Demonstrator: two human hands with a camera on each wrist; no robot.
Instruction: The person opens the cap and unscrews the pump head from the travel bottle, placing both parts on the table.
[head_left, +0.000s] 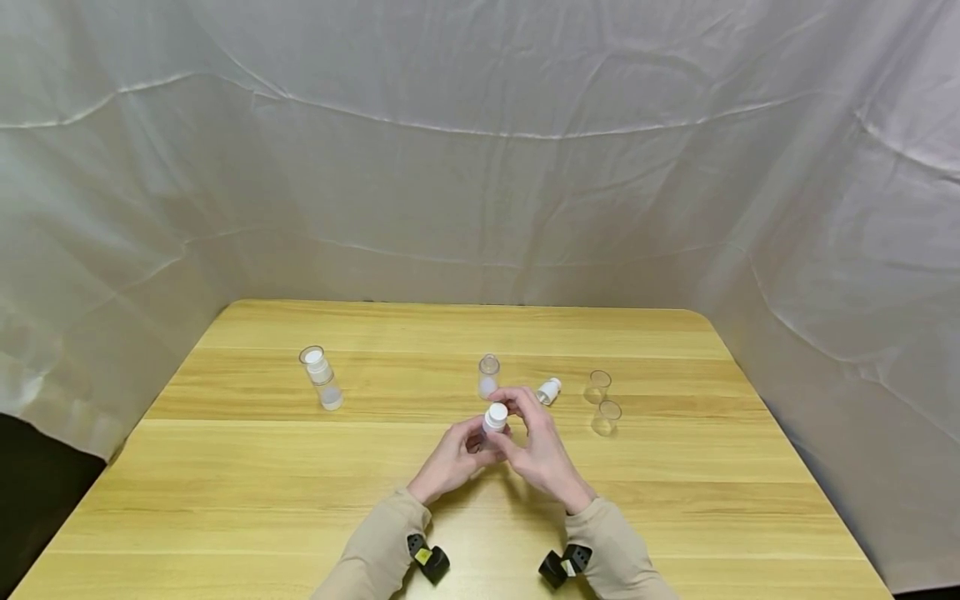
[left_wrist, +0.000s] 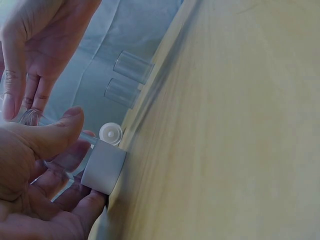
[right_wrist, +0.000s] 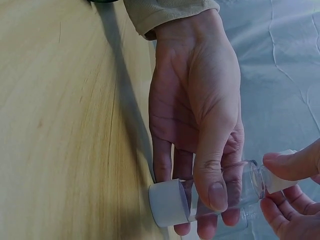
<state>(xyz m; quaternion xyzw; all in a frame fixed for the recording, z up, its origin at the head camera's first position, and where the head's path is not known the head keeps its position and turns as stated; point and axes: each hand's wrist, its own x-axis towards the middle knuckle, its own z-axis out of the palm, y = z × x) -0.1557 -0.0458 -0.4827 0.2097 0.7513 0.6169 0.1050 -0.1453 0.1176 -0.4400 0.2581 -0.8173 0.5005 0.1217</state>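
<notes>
Between both hands, a clear bottle [right_wrist: 243, 185] with a white base [right_wrist: 169, 203] and a white top [head_left: 497, 412] is held above the table. The left hand [head_left: 456, 457] grips its clear body, thumb on one side and fingers round the other. At the top end, the right hand [head_left: 542, 454] pinches the white top between thumb and fingers. In the left wrist view the white base [left_wrist: 104, 167] points toward the table. Just beyond the hands stands another clear bottle [head_left: 488, 379]; a white pump head [head_left: 550, 390] lies near the right fingers.
Two clear caps [head_left: 597, 387] [head_left: 607, 418] stand right of the pump head. Farther left is a bottle [head_left: 321, 379] with a white pump and a clear cap over it. The wooden table [head_left: 225, 492] is enclosed by pale hanging cloth [head_left: 465, 192].
</notes>
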